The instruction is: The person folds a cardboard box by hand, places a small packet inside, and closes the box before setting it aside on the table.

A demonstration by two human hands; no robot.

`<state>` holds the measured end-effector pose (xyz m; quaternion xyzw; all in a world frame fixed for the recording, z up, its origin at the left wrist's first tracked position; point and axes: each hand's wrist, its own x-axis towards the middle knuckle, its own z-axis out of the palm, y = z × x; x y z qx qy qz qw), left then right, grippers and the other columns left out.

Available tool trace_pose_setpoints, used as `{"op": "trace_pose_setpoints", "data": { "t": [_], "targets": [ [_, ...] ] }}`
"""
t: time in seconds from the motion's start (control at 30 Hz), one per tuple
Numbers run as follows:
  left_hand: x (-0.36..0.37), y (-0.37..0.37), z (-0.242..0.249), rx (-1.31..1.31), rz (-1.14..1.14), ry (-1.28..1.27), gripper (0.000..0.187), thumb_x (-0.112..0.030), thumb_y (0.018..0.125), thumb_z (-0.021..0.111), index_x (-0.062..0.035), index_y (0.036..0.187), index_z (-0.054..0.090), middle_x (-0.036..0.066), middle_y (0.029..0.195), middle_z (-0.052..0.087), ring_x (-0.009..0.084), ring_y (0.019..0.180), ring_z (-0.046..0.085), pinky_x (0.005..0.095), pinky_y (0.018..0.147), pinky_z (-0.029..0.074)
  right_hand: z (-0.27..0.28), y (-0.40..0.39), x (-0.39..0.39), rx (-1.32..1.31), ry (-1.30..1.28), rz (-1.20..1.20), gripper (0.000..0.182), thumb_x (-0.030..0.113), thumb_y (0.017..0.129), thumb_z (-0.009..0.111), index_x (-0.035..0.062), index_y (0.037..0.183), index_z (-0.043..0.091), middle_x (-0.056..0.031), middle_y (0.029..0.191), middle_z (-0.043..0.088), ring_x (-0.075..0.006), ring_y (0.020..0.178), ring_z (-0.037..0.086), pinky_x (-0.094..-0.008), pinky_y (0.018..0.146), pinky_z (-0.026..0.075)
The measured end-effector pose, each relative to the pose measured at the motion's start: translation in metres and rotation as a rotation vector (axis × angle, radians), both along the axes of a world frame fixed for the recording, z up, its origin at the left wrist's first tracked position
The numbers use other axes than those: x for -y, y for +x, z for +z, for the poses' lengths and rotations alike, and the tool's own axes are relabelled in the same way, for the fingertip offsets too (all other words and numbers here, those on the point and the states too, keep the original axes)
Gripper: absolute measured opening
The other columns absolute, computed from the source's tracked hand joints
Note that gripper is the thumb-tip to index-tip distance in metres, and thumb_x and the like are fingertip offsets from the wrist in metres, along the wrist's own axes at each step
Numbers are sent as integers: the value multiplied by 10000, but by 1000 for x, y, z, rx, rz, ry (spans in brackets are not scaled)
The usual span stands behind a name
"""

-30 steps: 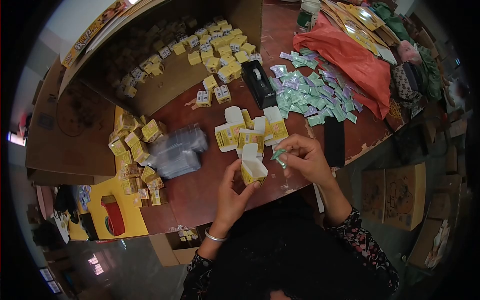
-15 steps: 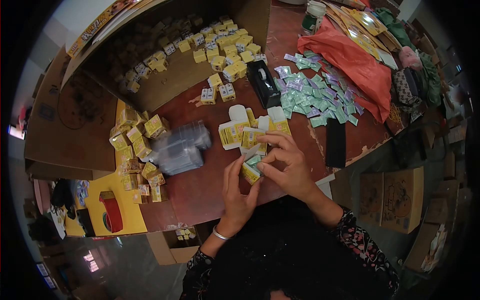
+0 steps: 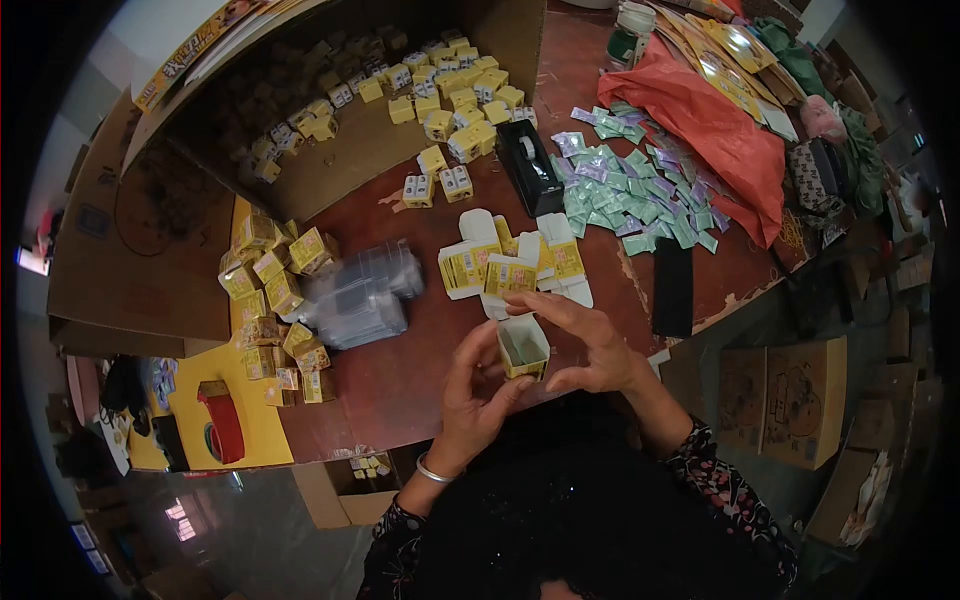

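My left hand (image 3: pixel 474 395) is wrapped around a small yellow carton (image 3: pixel 527 368), its thumb at the front and fingers along the left side. The carton's top is open, showing white inner walls and something pale green inside. My right hand (image 3: pixel 595 345) is beside it with fingers stretched out and thumb apart; its fingertips are at the carton's far rim. Just beyond lie several flattened yellow-and-white carton blanks (image 3: pixel 467 267). Farther right is a heap of small green and purple sachets (image 3: pixel 625 190).
A stack of clear plastic sleeves (image 3: pixel 365 300) lies left of my hands, beside piled yellow boxes (image 3: pixel 283 290). Behind are a black tape dispenser (image 3: pixel 530 170) and a large cardboard box (image 3: pixel 340 185) with many small cartons. A black phone-like slab (image 3: pixel 672 288) and red plastic bag (image 3: pixel 700 120) are right.
My right hand has let go of the green sachet and spread its fingers. The carton now stands more upright in my left hand, its opening facing up, the sachet down inside.
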<state>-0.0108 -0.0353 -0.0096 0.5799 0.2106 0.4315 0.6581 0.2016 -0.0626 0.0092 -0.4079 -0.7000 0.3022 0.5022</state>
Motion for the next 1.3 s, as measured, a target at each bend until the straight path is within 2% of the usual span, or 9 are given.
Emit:
{"op": "trace_pose_setpoints", "data": {
  "t": [0.17, 0.27, 0.4, 0.5, 0.6, 0.77, 0.9, 1.1, 1.3],
  "targets": [
    [3, 2, -3, 75, 50, -52, 656, 77, 884, 725, -15, 1436, 383, 169, 1444, 496, 277, 1262, 593, 393, 1011, 555, -19, -14, 12, -301, 34, -156, 817, 353, 821, 845, 1, 1473, 502, -193, 1430, 579, -311, 1209, 652, -387, 997, 537],
    [3, 0, -8, 13, -37, -40, 601, 77, 883, 725, 11, 1400, 424, 165, 1435, 513, 256, 1254, 593, 382, 1012, 554, -16, -1, 10, 88, 103, -100, 741, 349, 833, 835, -19, 1415, 561, -196, 1403, 594, -299, 1189, 661, -375, 990, 537],
    [4, 0, -6, 5, -77, -62, 570, 60, 889, 729, 21, 1389, 458, 160, 1434, 521, 230, 1243, 592, 367, 1007, 548, -18, -11, 8, -96, 13, 2, 712, 350, 863, 807, -43, 1407, 567, -209, 1378, 614, -320, 1205, 648, -396, 1002, 526],
    [3, -2, 3, -41, -79, -44, 505, 37, 895, 737, 31, 1350, 518, 156, 1437, 511, 202, 1191, 605, 338, 990, 540, -18, -13, 8, -78, 17, 4, 721, 375, 886, 778, -53, 1420, 551, -219, 1366, 620, -343, 1215, 638, -418, 1005, 522],
    [-1, -5, 7, -64, -111, 19, 421, 12, 906, 740, 32, 1295, 581, 152, 1408, 504, 194, 1161, 615, 327, 975, 548, -8, -17, 12, -51, -11, -40, 661, 396, 912, 740, -25, 1398, 586, -231, 1364, 616, -369, 1214, 633, -427, 1008, 520],
    [1, -6, -3, 17, -189, -38, 268, 11, 933, 713, 37, 1192, 650, 146, 1385, 457, 211, 1171, 621, 331, 974, 577, -2, -12, 8, 208, 148, -71, 535, 385, 924, 715, 16, 1309, 670, -257, 1359, 610, -408, 1229, 619, -438, 1002, 522],
    [2, -4, -1, 63, -174, -19, 265, 42, 937, 690, 19, 1176, 576, 162, 1406, 437, 208, 1193, 605, 337, 968, 576, 7, -11, 2, 244, 241, -92, 444, 321, 942, 700, 12, 1261, 695, -238, 1360, 617, -415, 1269, 598, -455, 1009, 524],
    [1, 3, 2, 177, -69, -145, 431, 79, 921, 688, -47, 1158, 351, 170, 1365, 483, 243, 1249, 566, 407, 1038, 537, 1, -21, 7, 132, 69, -4, 357, 228, 973, 668, 18, 1261, 686, -156, 1399, 620, -428, 1350, 531, -472, 1037, 519],
    [0, -1, 3, 75, -37, -186, 440, 93, 892, 714, -55, 1141, 383, 125, 1295, 529, 195, 1205, 584, 344, 976, 542, 9, -20, 8, 164, 62, 8, 391, 187, 949, 707, 18, 1300, 675, -147, 1367, 649, -407, 1408, 476, -450, 1097, 469]
  ]
}}
